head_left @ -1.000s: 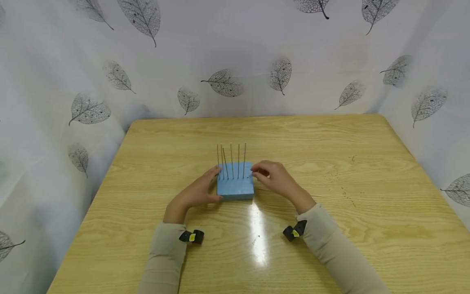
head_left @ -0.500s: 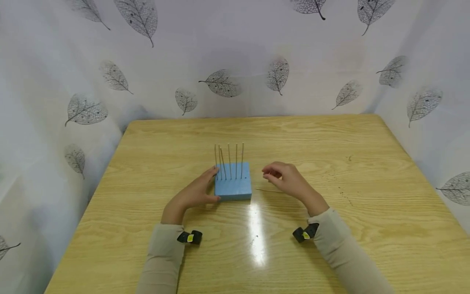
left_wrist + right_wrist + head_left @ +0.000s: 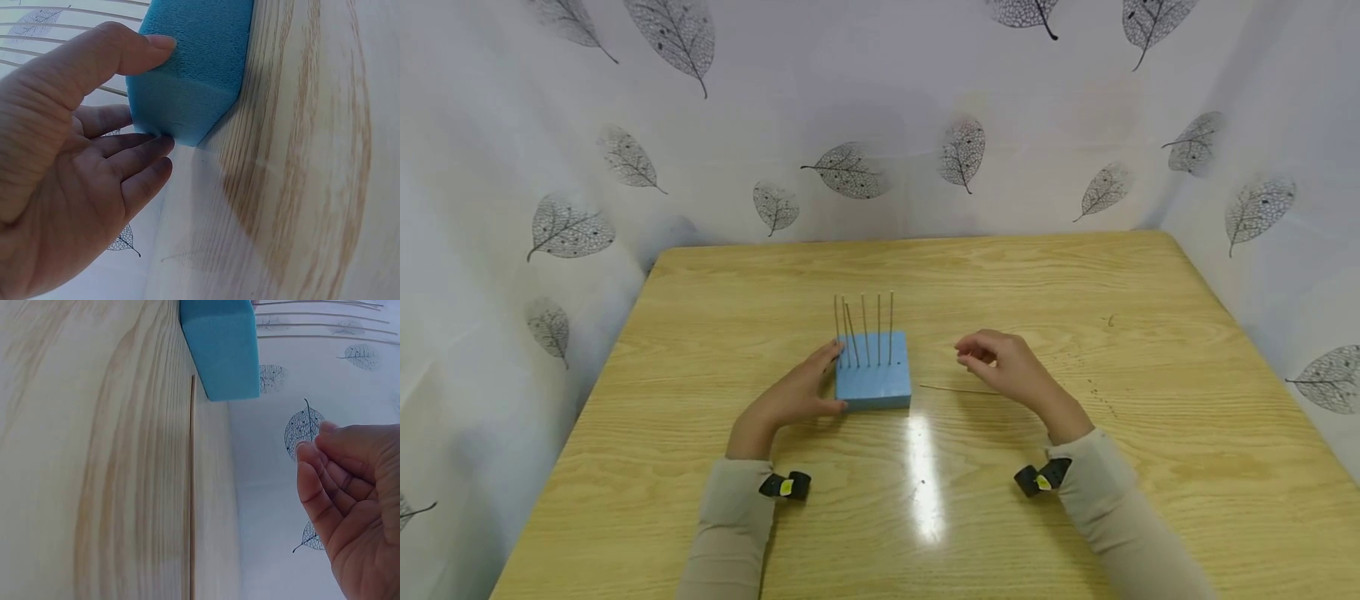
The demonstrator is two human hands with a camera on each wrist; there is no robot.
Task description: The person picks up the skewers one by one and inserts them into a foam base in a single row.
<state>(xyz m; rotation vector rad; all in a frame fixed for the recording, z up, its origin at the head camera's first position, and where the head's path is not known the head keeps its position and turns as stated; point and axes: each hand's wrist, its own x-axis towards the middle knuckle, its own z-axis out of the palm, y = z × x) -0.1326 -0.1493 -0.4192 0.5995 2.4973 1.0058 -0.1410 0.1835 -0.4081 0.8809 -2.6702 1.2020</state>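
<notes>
A light blue foam block (image 3: 872, 385) sits on the table, with several thin wooden sticks (image 3: 878, 329) standing in a row across its top. One stick leans. A small dark hole shows in the top, right of the row. My left hand (image 3: 793, 390) grips the block's left end, thumb (image 3: 140, 55) on the near face and fingers (image 3: 140, 156) round the far side. My right hand (image 3: 1011, 367) hovers right of the block, fingers loosely curled with nothing between them. Below it a loose stick (image 3: 192, 487) lies on the table, partly hidden by this hand in the head view.
The wood-grain table (image 3: 760, 283) has its far edge against a pale curtain (image 3: 895, 92) printed with leaves. Small dark marks (image 3: 1103, 396) dot the tabletop to the right. Each sleeve carries a black wrist camera, the left one (image 3: 786, 485) and the right one (image 3: 1042, 477).
My right hand has drawn away from the block to the right, uncovering part of the loose stick. My left hand keeps its hold on the block, and the head view has shifted slightly.
</notes>
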